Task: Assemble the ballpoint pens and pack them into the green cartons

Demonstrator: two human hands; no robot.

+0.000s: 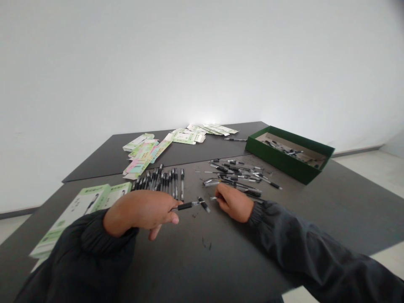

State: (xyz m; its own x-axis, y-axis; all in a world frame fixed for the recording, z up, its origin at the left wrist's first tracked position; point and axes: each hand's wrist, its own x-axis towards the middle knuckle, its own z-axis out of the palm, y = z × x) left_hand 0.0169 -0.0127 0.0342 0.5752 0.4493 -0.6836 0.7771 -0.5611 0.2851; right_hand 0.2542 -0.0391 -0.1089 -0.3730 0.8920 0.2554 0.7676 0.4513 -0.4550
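My left hand (145, 212) pinches a gel pen (185, 206) between thumb and fingers, its black grip and clear tip end pointing right. Just beyond that tip, a short black-and-clear pen piece (204, 205) lies on the table. My right hand (235, 202) is closed at the near edge of a loose pile of pens (240, 172). A small pale bit shows at its fingertips, too small to name. Behind my left hand, a row of capped pens (168, 181) lies side by side, partly hidden by that hand.
A green open box (277, 162) with more pens inside stands at the right. Flattened green-and-white cartons (184, 136) lie along the back and left. Larger pen cartons (74, 214) sit at the left beside my sleeve. A seam crosses the dark table (202, 261) toward the back.
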